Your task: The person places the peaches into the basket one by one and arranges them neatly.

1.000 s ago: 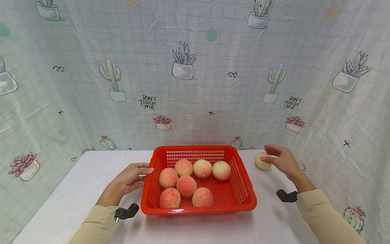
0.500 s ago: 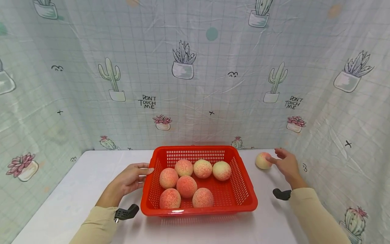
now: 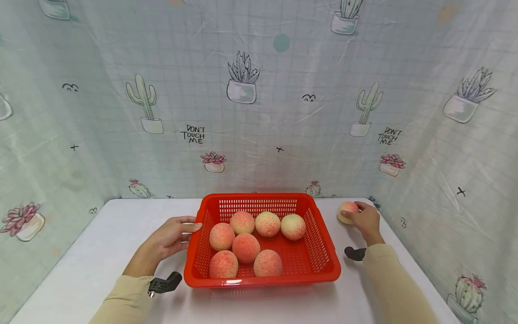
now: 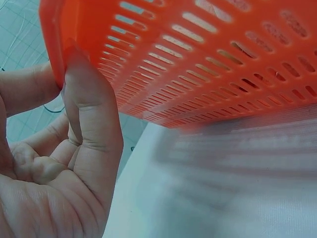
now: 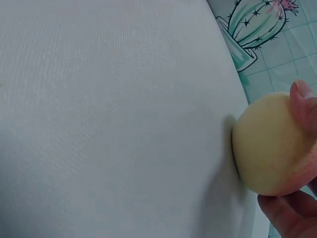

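Observation:
A red slotted plastic basket (image 3: pixel 263 282) stands mid-table with several pink-and-yellow peaches (image 3: pixel 246 248) inside. At its left rim my left hand (image 3: pixel 171 237) pinches the edge between thumb and fingers; the left wrist view shows the thumb against the basket's slotted wall (image 4: pixel 198 64). Right of the basket, near the table's back edge, my right hand (image 3: pixel 367 222) grips a single peach (image 3: pixel 345 214). The right wrist view has this peach (image 5: pixel 267 144) between thumb and fingers, its pale side facing the camera, low over the white tabletop.
The white table (image 3: pixel 121 234) ends at a hanging cloth (image 3: pixel 259 135) printed with cacti, close behind the basket and along both sides. The right-hand peach is near the back right corner. Black wrist cameras (image 3: pixel 165 283) sit at both cuffs.
My right hand shifted right around the lone peach, then came in from its right side and closed its fingers on it. The left hand stays at the basket rim.

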`<action>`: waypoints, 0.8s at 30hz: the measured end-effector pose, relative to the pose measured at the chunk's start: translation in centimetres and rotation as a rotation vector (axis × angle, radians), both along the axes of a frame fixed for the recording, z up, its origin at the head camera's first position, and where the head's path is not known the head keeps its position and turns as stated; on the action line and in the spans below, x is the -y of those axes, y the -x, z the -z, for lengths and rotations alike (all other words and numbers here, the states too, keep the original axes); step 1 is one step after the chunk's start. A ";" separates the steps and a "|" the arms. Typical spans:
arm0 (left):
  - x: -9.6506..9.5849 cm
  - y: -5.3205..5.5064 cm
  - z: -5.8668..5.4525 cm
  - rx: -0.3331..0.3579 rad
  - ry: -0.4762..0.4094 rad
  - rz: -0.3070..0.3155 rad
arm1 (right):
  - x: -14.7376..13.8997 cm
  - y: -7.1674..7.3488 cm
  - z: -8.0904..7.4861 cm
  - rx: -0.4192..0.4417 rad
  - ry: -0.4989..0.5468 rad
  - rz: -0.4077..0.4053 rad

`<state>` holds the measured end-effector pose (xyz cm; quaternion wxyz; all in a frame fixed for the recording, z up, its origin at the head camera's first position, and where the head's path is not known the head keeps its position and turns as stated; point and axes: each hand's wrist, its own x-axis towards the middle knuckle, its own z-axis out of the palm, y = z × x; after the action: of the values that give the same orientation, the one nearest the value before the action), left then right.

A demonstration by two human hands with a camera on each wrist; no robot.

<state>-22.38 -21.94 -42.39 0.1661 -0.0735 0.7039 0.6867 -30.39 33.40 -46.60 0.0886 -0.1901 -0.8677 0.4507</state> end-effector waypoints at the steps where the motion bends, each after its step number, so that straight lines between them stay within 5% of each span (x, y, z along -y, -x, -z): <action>1: 0.1 0.0 -0.1 -0.002 -0.001 0.002 | 0.1 0.1 0.0 -0.002 0.000 0.003; 24: 0.1 -0.2 -0.3 -0.005 0.018 -0.009 | 0.6 -0.3 0.2 -0.018 0.034 0.039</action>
<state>-22.17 -22.02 -42.05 0.1605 -0.0762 0.7100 0.6814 -30.08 32.82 -46.75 0.1020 -0.2041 -0.8552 0.4654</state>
